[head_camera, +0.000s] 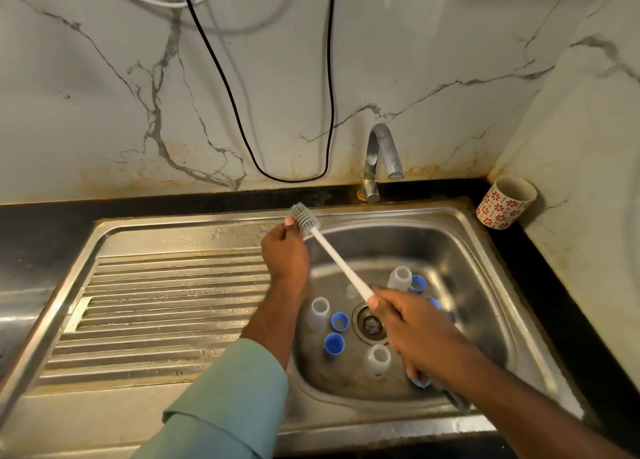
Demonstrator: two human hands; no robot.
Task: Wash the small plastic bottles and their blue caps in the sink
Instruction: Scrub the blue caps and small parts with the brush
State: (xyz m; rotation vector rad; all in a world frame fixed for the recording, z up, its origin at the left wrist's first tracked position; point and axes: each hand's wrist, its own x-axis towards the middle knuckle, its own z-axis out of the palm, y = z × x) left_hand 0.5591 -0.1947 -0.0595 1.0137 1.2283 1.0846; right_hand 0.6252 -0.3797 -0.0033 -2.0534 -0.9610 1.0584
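Note:
Three small translucent bottles stand in the steel sink (460, 250): one at the left (319, 311), one at the back (400, 278), one at the front (377, 360). Several blue caps lie around them, such as one (339, 321) beside the left bottle and one (418, 283) at the back. A white bottle brush (337, 261) slants over the basin. My right hand (412, 330) grips its handle end. My left hand (285, 247) is curled at the grey bristle head (304, 216), thumb against the bristles. Whether it also holds something small is hidden.
A ribbed drainboard (166, 306) lies left of the basin. The faucet (381, 153) stands at the back with no water running. A red-patterned cup (505, 202) sits in the right corner. A black cable (277, 112) hangs down the marble wall. The drain (370, 323) is mid-basin.

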